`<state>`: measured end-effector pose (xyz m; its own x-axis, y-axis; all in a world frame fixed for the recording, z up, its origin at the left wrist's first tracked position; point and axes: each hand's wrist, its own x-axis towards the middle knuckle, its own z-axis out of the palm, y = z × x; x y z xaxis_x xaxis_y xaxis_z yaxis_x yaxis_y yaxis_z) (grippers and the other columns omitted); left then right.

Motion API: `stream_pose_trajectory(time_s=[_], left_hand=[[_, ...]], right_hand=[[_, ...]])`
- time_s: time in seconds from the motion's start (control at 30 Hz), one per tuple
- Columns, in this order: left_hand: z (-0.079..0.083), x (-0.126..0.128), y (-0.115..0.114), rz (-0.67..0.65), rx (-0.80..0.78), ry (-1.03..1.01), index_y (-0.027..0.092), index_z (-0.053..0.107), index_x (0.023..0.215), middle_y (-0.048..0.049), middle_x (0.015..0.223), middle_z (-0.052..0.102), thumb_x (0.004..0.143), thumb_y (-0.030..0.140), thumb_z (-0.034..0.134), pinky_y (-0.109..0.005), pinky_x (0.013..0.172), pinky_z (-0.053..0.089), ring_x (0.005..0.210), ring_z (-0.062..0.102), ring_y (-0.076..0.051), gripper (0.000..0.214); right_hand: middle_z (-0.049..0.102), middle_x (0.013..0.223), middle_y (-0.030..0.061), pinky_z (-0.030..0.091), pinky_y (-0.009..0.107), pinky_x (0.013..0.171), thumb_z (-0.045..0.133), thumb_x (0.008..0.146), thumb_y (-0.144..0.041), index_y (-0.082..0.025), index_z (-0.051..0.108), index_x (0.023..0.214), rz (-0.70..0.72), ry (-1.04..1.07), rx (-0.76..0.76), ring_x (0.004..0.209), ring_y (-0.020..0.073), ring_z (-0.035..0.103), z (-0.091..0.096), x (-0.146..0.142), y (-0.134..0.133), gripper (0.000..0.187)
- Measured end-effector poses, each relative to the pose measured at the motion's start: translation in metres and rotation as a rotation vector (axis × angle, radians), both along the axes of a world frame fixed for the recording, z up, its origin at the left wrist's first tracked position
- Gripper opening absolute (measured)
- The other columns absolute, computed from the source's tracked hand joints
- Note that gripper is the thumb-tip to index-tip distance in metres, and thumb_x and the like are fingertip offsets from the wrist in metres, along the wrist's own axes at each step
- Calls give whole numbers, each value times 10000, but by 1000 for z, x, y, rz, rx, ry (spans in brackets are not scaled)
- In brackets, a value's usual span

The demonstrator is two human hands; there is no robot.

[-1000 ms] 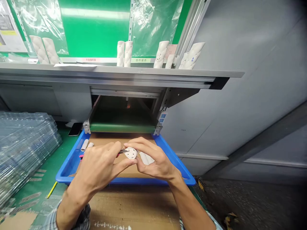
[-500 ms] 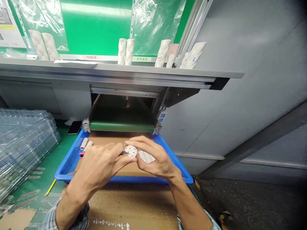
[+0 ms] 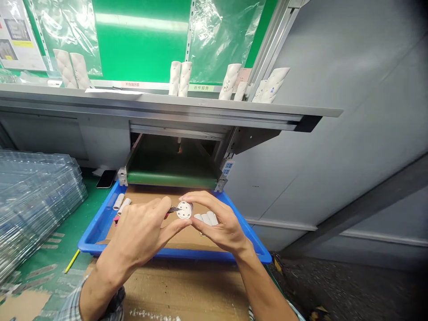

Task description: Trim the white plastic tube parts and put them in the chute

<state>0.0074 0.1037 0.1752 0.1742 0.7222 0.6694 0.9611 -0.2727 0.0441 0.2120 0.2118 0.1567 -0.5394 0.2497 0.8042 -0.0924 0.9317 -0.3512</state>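
Note:
My right hand (image 3: 217, 218) holds a small white cylindrical part (image 3: 184, 209) between thumb and fingertips, its round end showing several holes. My left hand (image 3: 140, 236) grips a small craft knife (image 3: 173, 209), whose blade reaches the edge of the white part. The knife's handle is mostly hidden inside my left fingers. Both hands hover above a cardboard-lined blue plastic tray (image 3: 100, 228). Under my right hand lie several white tubes (image 3: 205, 218), and two more short white tubes (image 3: 121, 203) lie near the tray's far left corner.
A green conveyor belt (image 3: 172, 179) ends just beyond the tray, beneath a metal shelf (image 3: 167, 101) holding several white textured sleeves (image 3: 180, 79). A stack of clear plastic trays (image 3: 36, 200), a phone (image 3: 106, 179) and a yellow pencil (image 3: 72, 261) lie left. Cardboard (image 3: 183, 290) lies below.
The white part has turned slightly in my fingers, with the knife still at its edge. The whole scene sits a little lower and shifted in view, from my head moving.

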Motion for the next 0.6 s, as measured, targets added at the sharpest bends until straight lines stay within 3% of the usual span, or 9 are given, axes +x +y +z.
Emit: stream_pose_trajectory(time_s=[0.2, 0.6], left_hand=[[-2, 5, 0, 58, 100, 82, 230, 541, 785, -8, 596, 644, 1172, 607, 222, -346, 518, 218, 500, 650, -208, 627], [-6, 10, 1, 54, 72, 14, 229, 529, 815, -14, 658, 678, 1173, 596, 246, -347, 522, 190, 523, 648, -198, 587]], right_hand=[[761, 1207, 106, 671, 373, 942, 708, 1065, -271, -258, 692, 1372, -137, 22, 95, 1088, 243, 766, -1, 0, -4, 307], [746, 1131, 101, 673, 423, 855, 749, 1023, -189, -273, 642, 1342, -278, 160, 199, 1012, 268, 748, -5, -10, -14, 346]])
